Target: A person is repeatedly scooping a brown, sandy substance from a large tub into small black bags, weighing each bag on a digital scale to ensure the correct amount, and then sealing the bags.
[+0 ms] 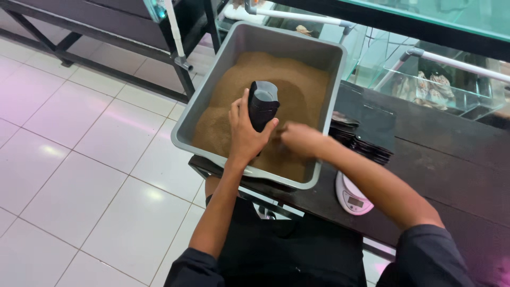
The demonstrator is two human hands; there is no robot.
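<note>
Head view, looking down. The left hand (245, 132) is wrapped around a black pouch (262, 104), thumb on its right side and fingers on its left, holding it upright with its open top uppermost, over the brown granules (276, 85) that fill a grey tub (212, 87). The right hand (300, 139), blurred, lies just right of the pouch, low on the granules; whether its fingers are open or curled cannot be told. A stack of black pouches (361, 141) rests on the dark table (451, 159) beside the tub, and a small white scale (351, 197) sits near the table's front edge.
</note>
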